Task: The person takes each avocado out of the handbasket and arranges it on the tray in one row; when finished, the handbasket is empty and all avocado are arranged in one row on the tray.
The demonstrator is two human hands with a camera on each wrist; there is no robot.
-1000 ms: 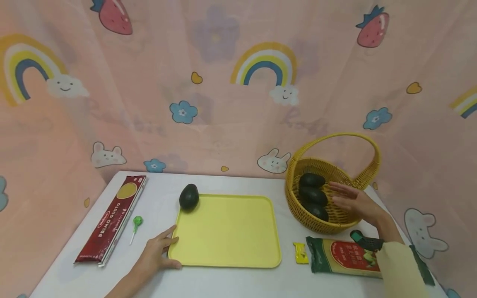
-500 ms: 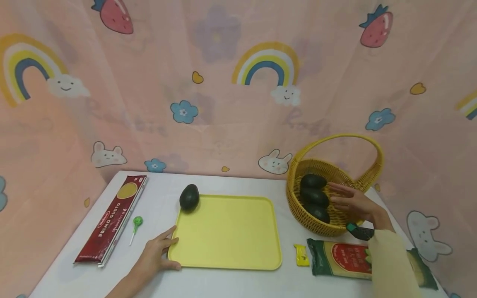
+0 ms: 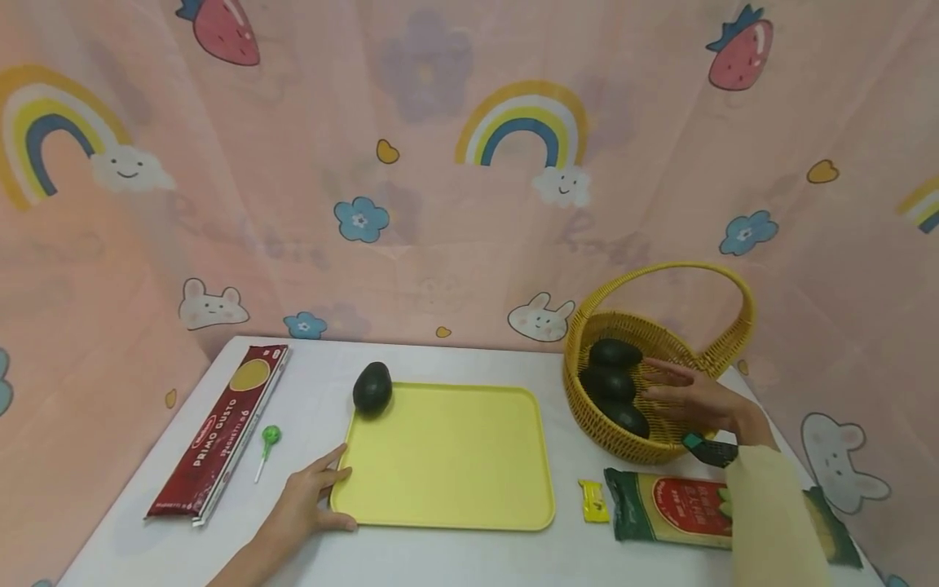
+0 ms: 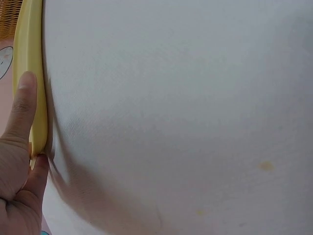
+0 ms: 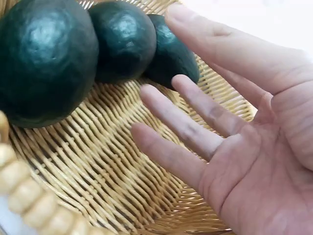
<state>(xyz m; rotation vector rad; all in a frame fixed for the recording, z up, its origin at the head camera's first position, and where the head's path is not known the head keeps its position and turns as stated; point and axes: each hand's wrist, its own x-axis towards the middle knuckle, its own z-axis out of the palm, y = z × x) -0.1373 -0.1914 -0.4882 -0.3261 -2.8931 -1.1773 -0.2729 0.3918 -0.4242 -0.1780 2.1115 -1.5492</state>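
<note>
My left hand [image 3: 301, 497] grips the near left corner of a yellow tray [image 3: 455, 456], thumb along its front edge and fingers at its left side. In the left wrist view the thumb [image 4: 24, 107] lies against the tray's side [image 4: 36, 98]. On the right, my right hand [image 3: 700, 401] reaches into a wicker basket [image 3: 601, 436], fingers extended and spread. Three dark avocados [image 3: 609, 383] lie in a row beside its fingertips; the right wrist view shows nothing held in the palm. Another avocado [image 3: 372, 389] rests at the tray's far left corner.
A red spaghetti packet [image 3: 223, 432] and a green lollipop [image 3: 271, 436] lie left of the tray. To its right are a small yellow wrapped candy [image 3: 593, 500] and a green-ended noodle packet [image 3: 682, 507], partly under the right sleeve. A patterned pink curtain [image 3: 440, 269] hangs behind the table.
The middle avocado in the basket has shifted slightly left, and my right fingers have moved a little left with it. My left hand stays on the tray.
</note>
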